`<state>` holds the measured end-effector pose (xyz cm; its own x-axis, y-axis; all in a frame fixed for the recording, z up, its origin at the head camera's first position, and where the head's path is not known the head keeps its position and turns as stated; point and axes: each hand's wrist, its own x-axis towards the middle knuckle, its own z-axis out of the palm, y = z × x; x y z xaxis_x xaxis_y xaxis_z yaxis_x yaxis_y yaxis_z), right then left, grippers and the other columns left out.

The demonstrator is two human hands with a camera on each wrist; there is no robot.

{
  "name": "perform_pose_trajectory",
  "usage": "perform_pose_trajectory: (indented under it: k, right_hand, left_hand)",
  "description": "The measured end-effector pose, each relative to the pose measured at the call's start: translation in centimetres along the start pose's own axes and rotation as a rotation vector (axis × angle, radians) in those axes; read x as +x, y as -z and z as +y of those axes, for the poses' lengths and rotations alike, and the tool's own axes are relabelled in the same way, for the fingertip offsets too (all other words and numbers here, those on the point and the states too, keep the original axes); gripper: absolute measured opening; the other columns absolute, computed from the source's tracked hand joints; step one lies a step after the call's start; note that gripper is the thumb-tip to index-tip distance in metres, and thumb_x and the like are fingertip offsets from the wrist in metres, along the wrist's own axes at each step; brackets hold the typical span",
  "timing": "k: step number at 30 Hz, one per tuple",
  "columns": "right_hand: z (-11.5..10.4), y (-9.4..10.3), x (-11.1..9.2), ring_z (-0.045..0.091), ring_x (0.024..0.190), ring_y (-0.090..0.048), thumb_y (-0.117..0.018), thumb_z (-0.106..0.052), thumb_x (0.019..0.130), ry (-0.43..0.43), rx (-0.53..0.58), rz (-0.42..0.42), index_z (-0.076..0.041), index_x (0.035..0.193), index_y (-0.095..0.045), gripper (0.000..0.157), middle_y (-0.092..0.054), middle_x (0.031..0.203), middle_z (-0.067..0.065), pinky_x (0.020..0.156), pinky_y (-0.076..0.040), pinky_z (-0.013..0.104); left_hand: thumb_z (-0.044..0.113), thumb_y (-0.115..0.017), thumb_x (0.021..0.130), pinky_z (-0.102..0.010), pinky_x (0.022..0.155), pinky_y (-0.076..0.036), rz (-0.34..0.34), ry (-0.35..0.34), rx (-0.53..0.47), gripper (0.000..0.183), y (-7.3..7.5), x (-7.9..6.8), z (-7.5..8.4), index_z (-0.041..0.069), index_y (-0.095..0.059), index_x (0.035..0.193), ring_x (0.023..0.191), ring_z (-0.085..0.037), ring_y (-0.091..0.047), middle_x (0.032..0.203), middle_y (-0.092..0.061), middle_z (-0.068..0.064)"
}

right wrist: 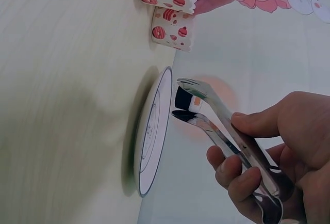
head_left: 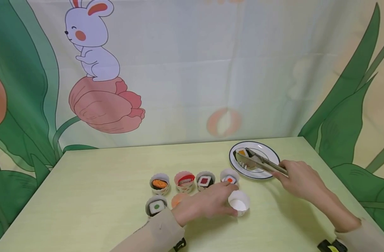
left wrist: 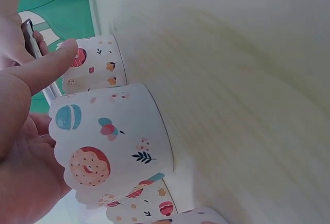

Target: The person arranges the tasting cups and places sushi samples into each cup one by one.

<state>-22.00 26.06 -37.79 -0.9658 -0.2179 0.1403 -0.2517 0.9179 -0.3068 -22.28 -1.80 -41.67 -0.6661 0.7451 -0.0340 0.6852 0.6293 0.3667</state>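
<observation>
My right hand [head_left: 302,180] grips metal tongs [right wrist: 223,111] by their arms. Between the tong ends is a small sushi piece [head_left: 242,152], white with a dark wrap and an orange-yellow centre, over the blue-rimmed white plate [head_left: 271,154]. My left hand [head_left: 209,203] curves round the near left side of an empty white paper cup [head_left: 240,204], its thumb against the cup; the far fingertips are partly hidden. In the left wrist view the cup's wall [left wrist: 95,68] shows printed sweets.
Left of the plate, several paper cups stand in two rows with sushi pieces inside, among them an orange-topped one [head_left: 159,184], a red-topped one [head_left: 185,179] and a green-dotted one [head_left: 156,207]. My left forearm covers part of the front row. A printed cloth [head_left: 179,87] hangs behind the table.
</observation>
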Motion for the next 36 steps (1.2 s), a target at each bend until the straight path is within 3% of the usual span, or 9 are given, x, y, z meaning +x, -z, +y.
perform_pose_trajectory:
  k: [17,36]
  right_hand:
    - [-0.7,1.2,-2.1,0.016,0.058,-0.041,-0.073,-0.024,0.096,0.048,-0.013,0.029,-0.004,0.100,-0.069,0.021,-0.047,0.066,-0.003,0.050,-0.032,0.034]
    - [-1.3,2.6,-4.2,0.012,0.056,-0.039,-0.076,-0.024,0.094,0.116,-0.056,0.037,-0.004,0.101,-0.071,0.022,-0.045,0.063,-0.008,0.050,-0.031,0.032]
  left_hand:
    - [0.023,-0.086,0.087,-0.019,0.085,-0.048,0.005,-0.009,-0.117,0.052,0.2,0.3,-0.3,0.003,-0.063,0.129,0.098,-0.007,-0.059,0.118,-0.068,-0.002]
    - [0.023,-0.086,0.087,-0.018,0.085,-0.047,-0.001,-0.018,-0.128,0.049,0.6,0.0,-0.7,0.004,-0.065,0.127,0.098,-0.007,-0.059,0.116,-0.068,0.000]
